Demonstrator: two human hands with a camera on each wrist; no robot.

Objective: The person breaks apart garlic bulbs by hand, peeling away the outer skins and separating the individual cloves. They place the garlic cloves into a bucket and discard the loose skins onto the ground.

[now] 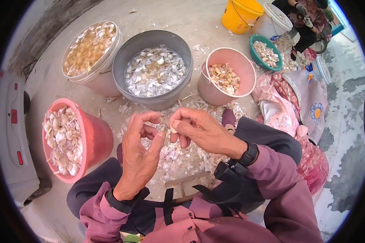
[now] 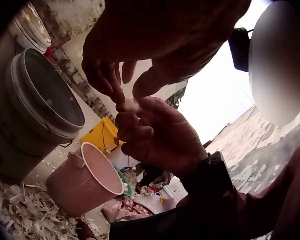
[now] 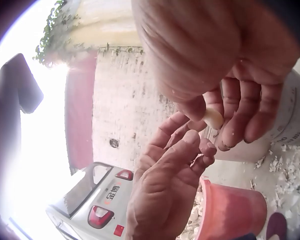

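A pale, peeled-looking garlic clove (image 1: 173,128) is pinched between the thumb and forefinger of my right hand (image 1: 207,130). In the right wrist view the smooth clove (image 3: 213,119) stands out at the thumb tip. My left hand (image 1: 140,156) is held up just to the left, its fingers loosely bent and its thumb pointing toward the clove. Its fingertips come close to the right hand's. Below both hands, garlic skins (image 1: 178,162) litter the ground between my legs.
At left stands a pink bucket (image 1: 99,135) of garlic bulbs. Ahead are a white bucket (image 1: 103,75) of cloves in liquid, a grey tub (image 1: 150,101) with soaking garlic, and a pink pail (image 1: 215,91) of cloves. Cloth sacks (image 1: 312,105) lie right; another person (image 1: 308,20) sits beyond.
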